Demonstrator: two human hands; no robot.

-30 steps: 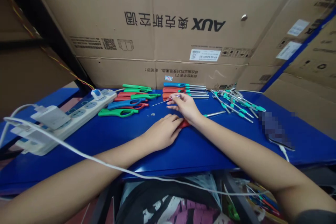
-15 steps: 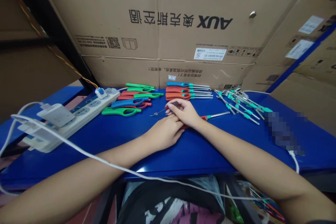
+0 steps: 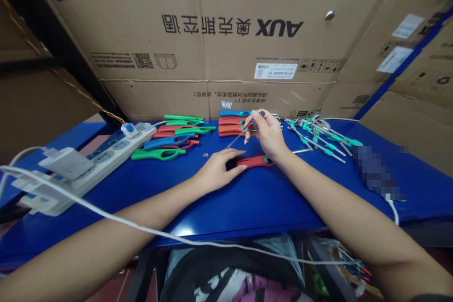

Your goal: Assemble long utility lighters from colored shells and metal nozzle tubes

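My right hand (image 3: 267, 134) is closed round the dark red handle of a screwdriver (image 3: 250, 126), whose thin shaft points down to the left. Fingers apart, my left hand (image 3: 219, 167) rests on the blue table with its fingertips at the end of a red lighter (image 3: 256, 162). That lighter lies flat, its metal tube passing under my right wrist. A small screw pile (image 3: 205, 155) lies left of the screwdriver's tip. Behind my right hand is a stack of lighters with blue (image 3: 234, 113) and orange-red (image 3: 230, 130) handles.
Green, red and blue handle shells (image 3: 170, 140) lie back left, beside a white power strip (image 3: 102, 160). Metal tubes with teal parts (image 3: 323, 139) lie back right, near a pixelated object (image 3: 377, 172). A white cable (image 3: 141, 227) crosses the front.
My right hand has lifted away from my left hand with the screwdriver. My left hand has opened, and more of the red lighter shows. The view has shifted slightly.
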